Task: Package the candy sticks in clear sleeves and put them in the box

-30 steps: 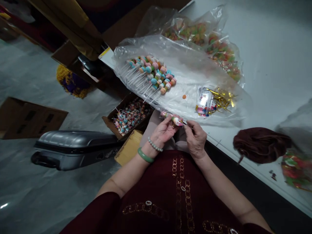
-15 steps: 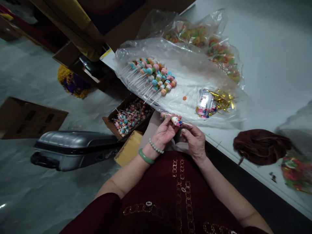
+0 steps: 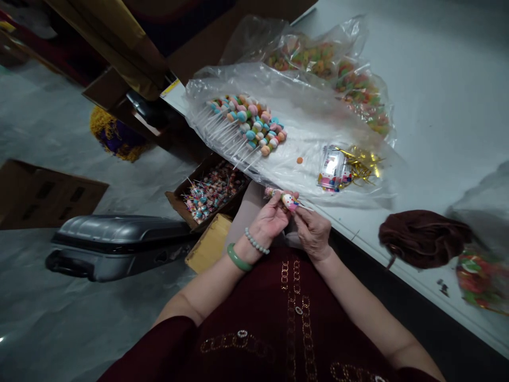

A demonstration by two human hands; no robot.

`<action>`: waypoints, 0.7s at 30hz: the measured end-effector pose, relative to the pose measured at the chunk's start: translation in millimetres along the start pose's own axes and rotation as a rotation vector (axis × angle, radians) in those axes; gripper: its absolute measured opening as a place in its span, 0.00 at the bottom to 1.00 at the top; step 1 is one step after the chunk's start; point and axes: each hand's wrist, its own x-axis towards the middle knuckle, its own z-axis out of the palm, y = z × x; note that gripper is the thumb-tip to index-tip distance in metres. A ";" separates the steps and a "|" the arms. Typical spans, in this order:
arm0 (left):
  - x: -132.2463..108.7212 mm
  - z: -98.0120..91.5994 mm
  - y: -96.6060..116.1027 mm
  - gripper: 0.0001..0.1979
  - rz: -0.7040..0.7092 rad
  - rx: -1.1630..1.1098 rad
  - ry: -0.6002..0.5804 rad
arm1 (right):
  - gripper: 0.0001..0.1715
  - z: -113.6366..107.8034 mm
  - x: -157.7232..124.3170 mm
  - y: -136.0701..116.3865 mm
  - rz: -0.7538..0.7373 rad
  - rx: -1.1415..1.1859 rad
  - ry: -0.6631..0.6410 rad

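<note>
Where the fingers [image 3: 278, 203] of the left hand [image 3: 270, 218] close, they pinch a wrapped candy skewer [image 3: 287, 200] near its head, which carries a small white and pink figure. The right hand [image 3: 314, 233] has its fingers bent narrow against the same skewer from the other side, just below the figure. Whether they grip the stick or the wrapper cannot be told. The skewer is held in the air above the person's lap, just short of the near edge of the desk [image 3: 437, 106], lying roughly level with a thin stick end pointing right. The left wrist carries a pale bead bracelet [image 3: 256, 243] and a green bangle [image 3: 238, 257].

On the desk beyond the hands lies a clear plastic sheet [image 3: 310, 122]. On it:
- a bundle of pastel candy skewers [image 3: 250, 121], heads toward the right;
- one loose orange candy [image 3: 299, 159];
- a small printed packet [image 3: 332, 168], touching a heap of gold twist ties [image 3: 361, 161].

Farther back lie clear bags of coloured sweets [image 3: 342, 74]. A brown cloth [image 3: 423, 239] sits at the near right of the desk.

Below the desk edge, left of the hands, an open cardboard box [image 3: 178, 197] holds wrapped skewers. A grey suitcase [image 3: 119, 244] lies on the floor beside it.
</note>
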 end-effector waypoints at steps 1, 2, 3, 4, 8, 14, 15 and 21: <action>0.1 -0.3 -0.4 0.08 0.001 -0.001 0.003 | 0.12 0.3 0.5 1.4 -0.020 0.012 -0.005; 0.4 -0.5 -1.0 0.08 0.003 -0.001 0.006 | 0.12 1.1 1.1 2.6 -0.036 0.038 -0.010; 0.8 -0.3 -1.8 0.08 0.006 -0.003 0.008 | 0.12 2.4 1.8 3.7 -0.049 0.068 -0.016; 1.4 0.2 -2.7 0.09 0.010 -0.004 0.011 | 0.12 4.2 2.4 4.8 -0.053 0.093 -0.021; 3.2 3.5 -7.0 0.11 0.020 0.018 0.003 | 0.12 10.5 3.6 9.9 0.036 0.117 0.033; -13.5 -8.0 0.2 0.12 0.134 0.659 0.038 | 0.14 -3.7 6.8 11.2 -0.085 -0.091 0.074; -19.9 -9.1 2.9 0.12 0.270 0.824 0.057 | 0.15 -7.3 7.7 9.2 -0.119 -0.141 0.070; -53.2 15.0 8.3 0.07 0.834 1.241 -0.082 | 0.16 -16.9 10.0 -13.6 -0.356 -0.377 -0.055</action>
